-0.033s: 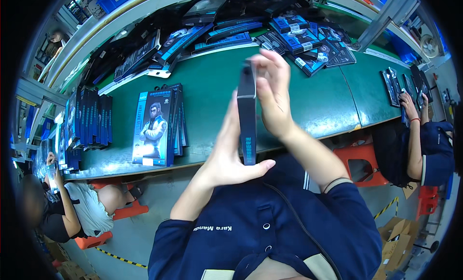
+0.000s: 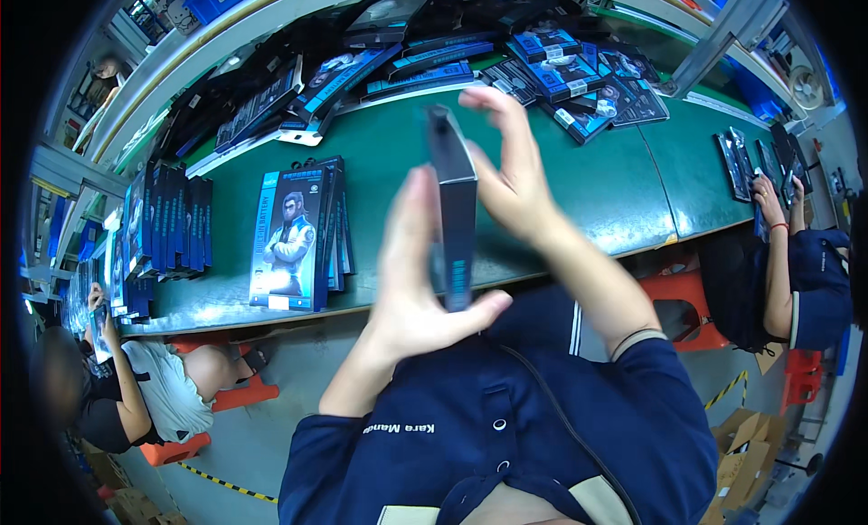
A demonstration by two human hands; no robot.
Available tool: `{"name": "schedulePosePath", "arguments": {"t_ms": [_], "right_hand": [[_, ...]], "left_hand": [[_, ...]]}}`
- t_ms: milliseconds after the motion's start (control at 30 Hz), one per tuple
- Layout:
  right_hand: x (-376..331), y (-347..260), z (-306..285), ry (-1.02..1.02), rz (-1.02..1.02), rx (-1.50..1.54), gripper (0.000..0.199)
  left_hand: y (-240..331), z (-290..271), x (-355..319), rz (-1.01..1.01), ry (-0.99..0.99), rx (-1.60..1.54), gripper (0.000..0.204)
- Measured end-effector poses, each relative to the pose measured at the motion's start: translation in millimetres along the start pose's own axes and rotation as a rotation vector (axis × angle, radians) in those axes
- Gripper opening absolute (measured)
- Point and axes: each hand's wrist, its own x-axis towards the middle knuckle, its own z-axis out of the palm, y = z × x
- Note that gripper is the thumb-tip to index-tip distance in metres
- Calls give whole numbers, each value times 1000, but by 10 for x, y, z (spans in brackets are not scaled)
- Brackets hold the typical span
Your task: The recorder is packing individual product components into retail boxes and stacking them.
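Observation:
A slim black retail box [image 2: 458, 222] stands on edge in front of me, its narrow side with blue print turned my way. My left hand [image 2: 411, 290] grips it from the left and below, the thumb under its lower end. To the right of the box's upper part is my right hand [image 2: 520, 177], fingers apart and slightly curled. Its thumb side is close to the box; whether they touch I cannot tell. Left of my hands, a small stack of similar boxes [image 2: 285, 240] stands upright on the green table [image 2: 579, 190], the front one showing a printed figure in a white jacket.
Upright boxes [image 2: 172, 222] stand in a row at the far left. A heap of black and blue boxes [image 2: 398, 55] lies along the back. Co-workers sit at both sides, one person's hand [image 2: 767, 198] at packages on the right. A metal post [image 2: 723, 41] rises at back right.
My right hand's fingers have come away from the box's top end and opened. The box has shifted slightly left and tilted in my left hand.

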Motion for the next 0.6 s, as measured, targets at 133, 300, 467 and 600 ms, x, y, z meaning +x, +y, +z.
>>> {"name": "schedulePosePath", "arguments": {"t_ms": [133,300,467,600], "right_hand": [[154,789,-673,-236,103,-1226,78],[95,1105,-1158,-138,243,-1210,57],[-320,523,-955,-183,-93,-806,38],[-594,254,-1008,-269,-344,-518,28]], "left_hand": [[439,-609,-49,-164,539,1033,104],[306,-966,57,-871,96,1142,96],[218,-344,318,-131,293,1361,89],[-155,464,538,-37,-58,899,87]]}}
